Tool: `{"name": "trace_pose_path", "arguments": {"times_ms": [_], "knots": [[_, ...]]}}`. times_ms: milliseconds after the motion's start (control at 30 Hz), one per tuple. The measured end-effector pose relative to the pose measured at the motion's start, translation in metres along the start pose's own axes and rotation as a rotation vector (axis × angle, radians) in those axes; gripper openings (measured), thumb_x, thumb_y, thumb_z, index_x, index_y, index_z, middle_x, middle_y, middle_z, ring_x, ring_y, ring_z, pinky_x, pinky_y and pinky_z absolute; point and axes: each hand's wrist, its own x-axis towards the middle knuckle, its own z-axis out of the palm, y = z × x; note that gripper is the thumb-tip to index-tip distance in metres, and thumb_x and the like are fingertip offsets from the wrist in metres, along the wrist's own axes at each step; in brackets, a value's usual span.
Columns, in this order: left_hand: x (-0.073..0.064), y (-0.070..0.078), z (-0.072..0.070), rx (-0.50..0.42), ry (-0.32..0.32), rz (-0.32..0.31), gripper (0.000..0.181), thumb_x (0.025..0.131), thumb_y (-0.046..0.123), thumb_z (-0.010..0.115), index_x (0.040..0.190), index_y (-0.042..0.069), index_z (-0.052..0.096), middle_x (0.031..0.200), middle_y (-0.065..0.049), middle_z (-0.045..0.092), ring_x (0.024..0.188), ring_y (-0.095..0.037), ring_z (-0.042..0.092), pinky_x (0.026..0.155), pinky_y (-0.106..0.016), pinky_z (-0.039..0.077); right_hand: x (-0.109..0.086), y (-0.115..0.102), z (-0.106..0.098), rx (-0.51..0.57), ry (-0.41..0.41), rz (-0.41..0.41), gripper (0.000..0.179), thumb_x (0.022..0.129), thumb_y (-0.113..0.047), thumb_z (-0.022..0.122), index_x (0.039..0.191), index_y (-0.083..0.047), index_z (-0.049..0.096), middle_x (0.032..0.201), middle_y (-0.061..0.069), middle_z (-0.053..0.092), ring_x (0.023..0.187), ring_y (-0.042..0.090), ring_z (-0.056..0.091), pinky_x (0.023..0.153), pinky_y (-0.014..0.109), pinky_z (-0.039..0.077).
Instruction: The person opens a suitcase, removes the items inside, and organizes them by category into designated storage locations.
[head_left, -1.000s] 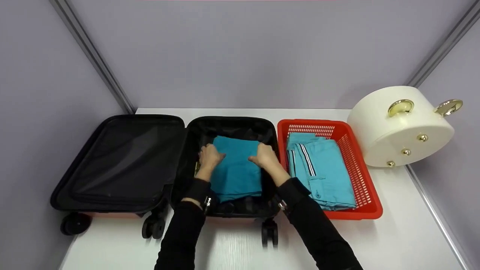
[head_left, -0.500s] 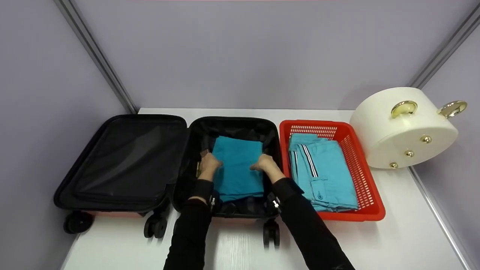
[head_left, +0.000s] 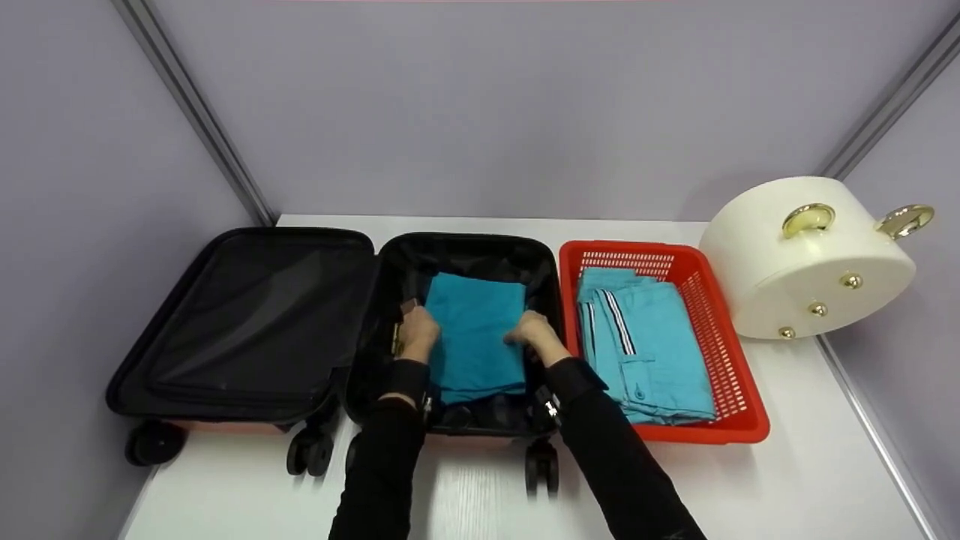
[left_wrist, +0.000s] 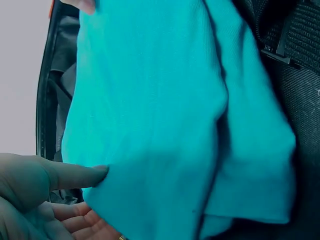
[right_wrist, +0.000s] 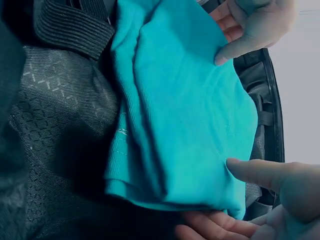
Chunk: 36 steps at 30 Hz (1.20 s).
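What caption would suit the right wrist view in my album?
A left hand and a right hand hold a folded teal cloth inside a black-lined suitcase.

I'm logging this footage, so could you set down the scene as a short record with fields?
Container: open, black-lined suitcase, its two halves lying side by side
Cloth in hand: folded teal fabric, in the suitcase's right half
Left hand: grips the fabric's left edge, thumb on top
Right hand: grips its right edge, thumb on top
Right of suitcase: red plastic basket with perforated walls
In basket: folded light-blue clothing with dark-and-white stripes
Far right: white drum-shaped case with gold-coloured handles
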Motion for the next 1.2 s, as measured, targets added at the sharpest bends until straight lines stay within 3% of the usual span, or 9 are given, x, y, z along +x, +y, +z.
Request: {"name": "trace_pose_path", "arguments": {"times_ms": [100,233,300,433,533,633,767,1000,1200], "knots": [[0.037,-0.015,0.025,0.023,0.065,0.035,0.015,0.088,0.002,0.049,0.099,0.002,0.058,0.086,-0.018,0.055,0.067,-0.028,0.052,0.057,-0.040,0.040,-0.002,-0.002,0.000,0.013,0.021,0.003,0.039,0.077,-0.017,0.066,0.105,0.007,0.052,0.080,0.019,0.054,0.059,0.028,0.056,0.050,0.037,0.048],[0.047,-0.012,0.029,0.033,0.066,0.046,0.014,0.087,-0.002,0.049,0.098,-0.001,0.057,0.084,-0.020,0.054,0.066,-0.030,0.051,0.055,-0.039,0.038,-0.004,-0.004,-0.001,0.071,0.041,0.026,0.037,0.079,-0.011,0.063,0.109,0.006,0.050,0.090,0.021,0.054,0.064,0.030,0.059,0.052,0.036,0.050],[0.015,0.004,0.004,0.016,0.019,0.072,0.019,0.086,-0.005,0.047,0.103,-0.005,0.056,0.092,-0.023,0.056,0.073,-0.030,0.053,0.060,-0.038,0.041,-0.005,-0.005,-0.003,0.082,0.055,0.031,0.037,0.080,-0.009,0.061,0.111,0.006,0.049,0.097,0.023,0.053,0.066,0.030,0.059,0.052,0.036,0.050],[-0.037,0.022,-0.032,-0.020,0.070,0.213,0.019,0.079,-0.013,0.048,0.095,-0.008,0.057,0.090,-0.024,0.057,0.070,-0.027,0.052,0.060,-0.035,0.042,-0.008,-0.007,-0.007,0.057,0.091,-0.012,0.035,0.081,-0.009,0.058,0.110,0.008,0.049,0.096,0.026,0.053,0.063,0.030,0.058,0.049,0.035,0.049],[-0.049,0.027,-0.044,-0.027,0.101,0.306,0.017,0.075,-0.011,0.050,0.091,-0.008,0.057,0.087,-0.024,0.058,0.070,-0.027,0.051,0.063,-0.036,0.044,-0.015,-0.011,-0.015,0.025,0.123,-0.078,0.028,0.081,-0.012,0.059,0.102,0.007,0.053,0.087,0.023,0.055,0.060,0.029,0.058,0.048,0.034,0.049],[-0.051,0.032,-0.052,-0.025,0.128,0.387,0.009,0.073,-0.007,0.053,0.068,0.000,0.050,0.067,-0.014,0.052,0.060,-0.022,0.046,0.058,-0.033,0.043,-0.029,-0.016,-0.026,-0.033,0.173,-0.173,0.016,0.081,-0.015,0.059,0.078,0.000,0.054,0.068,0.013,0.052,0.053,0.022,0.057,0.047,0.029,0.047],[-0.058,0.048,-0.062,-0.037,0.157,0.471,0.042,0.072,-0.003,0.058,0.053,0.014,0.025,0.051,0.002,0.024,0.047,-0.013,0.026,0.044,-0.025,0.029,-0.049,-0.018,-0.047,-0.083,0.249,-0.308,0.034,0.080,-0.014,0.058,0.055,-0.012,0.035,0.048,0.000,0.032,0.042,0.013,0.046,0.041,0.022,0.039],[-0.092,0.085,-0.071,-0.157,0.165,0.643,0.043,0.076,0.000,0.063,0.057,0.011,0.026,0.054,0.002,0.018,0.048,-0.012,0.018,0.047,-0.026,0.020,-0.081,0.004,-0.097,-0.047,0.353,-0.480,0.013,0.081,-0.011,0.059,0.080,0.001,0.053,0.071,0.010,0.048,0.066,0.022,0.046,0.057,0.031,0.038],[-0.113,0.112,-0.052,-0.256,0.148,0.798,0.020,0.079,0.005,0.065,0.068,0.002,0.048,0.059,-0.001,0.039,0.054,-0.013,0.039,0.051,-0.025,0.033,-0.096,0.046,-0.138,-0.001,0.398,-0.467,0.028,0.084,-0.013,0.058,0.104,0.006,0.054,0.095,0.023,0.055,0.084,0.032,0.050,0.070,0.041,0.045]]}}
